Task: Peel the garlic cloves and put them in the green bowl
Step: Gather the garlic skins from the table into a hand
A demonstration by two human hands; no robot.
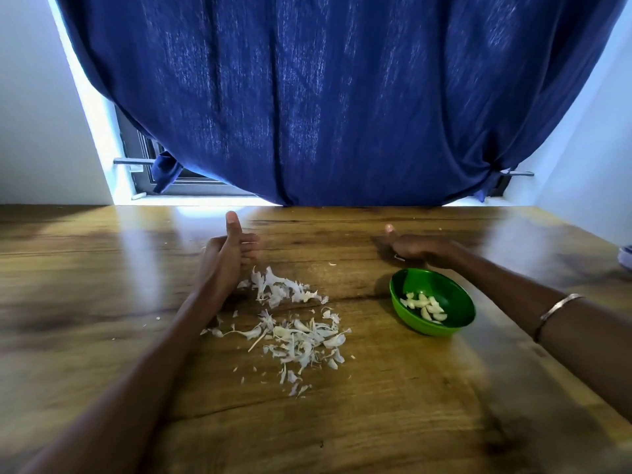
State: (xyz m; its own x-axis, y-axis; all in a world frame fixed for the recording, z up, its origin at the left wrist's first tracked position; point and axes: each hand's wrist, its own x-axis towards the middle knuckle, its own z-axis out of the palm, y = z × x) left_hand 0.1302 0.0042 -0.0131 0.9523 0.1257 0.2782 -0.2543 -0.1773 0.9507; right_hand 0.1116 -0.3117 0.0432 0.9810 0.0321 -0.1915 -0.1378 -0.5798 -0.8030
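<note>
Though empty — left hand (227,256) thumbs-up, right hand (419,249) flat.

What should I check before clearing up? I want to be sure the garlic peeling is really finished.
1. Peeled cloves in the green bowl: ok, a small heap lies inside.
2. Unpeeled cloves left among the skins on the table: cannot tell, the pile looks like papery skins only.
3. Left hand free: ok, fingers curled, thumb up, holding nothing.
4. Right hand free: ok, it lies flat beyond the bowl, though blurred.
5. Bowl standing apart from the skins: ok, bare wood between them.
</note>
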